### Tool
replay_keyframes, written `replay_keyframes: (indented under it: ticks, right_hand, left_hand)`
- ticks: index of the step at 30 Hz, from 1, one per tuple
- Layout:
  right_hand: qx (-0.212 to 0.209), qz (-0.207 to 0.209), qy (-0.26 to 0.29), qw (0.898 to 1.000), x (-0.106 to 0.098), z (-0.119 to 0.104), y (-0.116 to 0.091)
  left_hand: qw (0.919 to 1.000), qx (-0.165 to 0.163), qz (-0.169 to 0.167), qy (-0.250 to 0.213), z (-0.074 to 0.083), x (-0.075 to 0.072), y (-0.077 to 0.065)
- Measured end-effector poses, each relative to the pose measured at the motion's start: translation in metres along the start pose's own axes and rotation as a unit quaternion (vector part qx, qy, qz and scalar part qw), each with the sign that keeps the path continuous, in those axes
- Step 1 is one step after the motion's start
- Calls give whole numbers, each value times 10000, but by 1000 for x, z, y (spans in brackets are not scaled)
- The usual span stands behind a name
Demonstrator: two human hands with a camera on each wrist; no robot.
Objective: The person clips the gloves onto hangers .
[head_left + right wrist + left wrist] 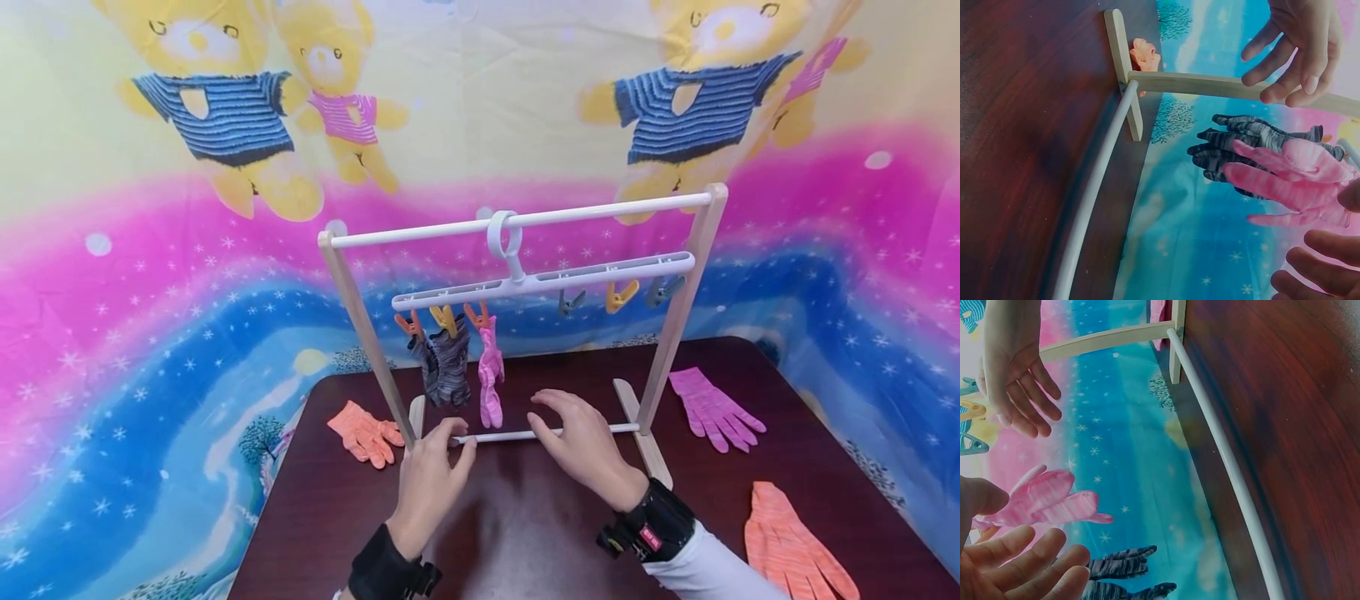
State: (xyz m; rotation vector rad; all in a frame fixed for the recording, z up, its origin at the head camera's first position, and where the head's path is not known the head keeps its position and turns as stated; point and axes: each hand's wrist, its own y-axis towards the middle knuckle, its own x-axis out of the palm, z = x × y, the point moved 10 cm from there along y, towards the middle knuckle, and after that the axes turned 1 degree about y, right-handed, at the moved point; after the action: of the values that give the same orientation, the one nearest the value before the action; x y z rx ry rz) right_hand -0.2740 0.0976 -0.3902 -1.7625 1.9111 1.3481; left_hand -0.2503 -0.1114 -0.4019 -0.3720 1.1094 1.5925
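My left hand (431, 483) and my right hand (587, 446) are both raised in front of the rack's lower bar, fingers relaxed and holding nothing. Between and beyond them a pink glove (491, 375) hangs from an orange clip (477, 316) on the white hanger (465, 293). Left of it two dark grey streaked gloves (452, 367) hang from a yellow clip (444, 318) and another orange clip (409, 324). In the left wrist view the left fingers (1038, 565) are near the pink glove (1054, 497), apart from it. The right wrist view shows that glove (1291, 181) overlapping the grey ones (1235, 150).
The hanger hooks over the top bar (615, 209) of a wooden rack. Its right half bears a yellow clip (622, 297) and two grey-blue clips (571, 302), without gloves. Orange gloves (366, 433) (793, 542) lie left and front right, a purple glove (716, 408) right.
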Motion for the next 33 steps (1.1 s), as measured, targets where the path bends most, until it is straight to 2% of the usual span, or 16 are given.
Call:
replay_keyframes:
  ticks: [11,18,26,33]
  right_hand:
    - [-21,-99,-90,9999,10,5,-11]
    - [-32,-189,-148,9997,17,8,-18]
    - [100,-348,-199,9991,27,15,-26]
    - [55,-402,-343,9986,35,17,-35]
  left_hand:
    - [10000,-30,-7,78,-5,5,-7]
    - [9995,-213,-121,175,-16,9,-10]
    - [9991,-127,13,395,-17,9,-15]
    - [9986,-262,-198,403,-24,16,-18]
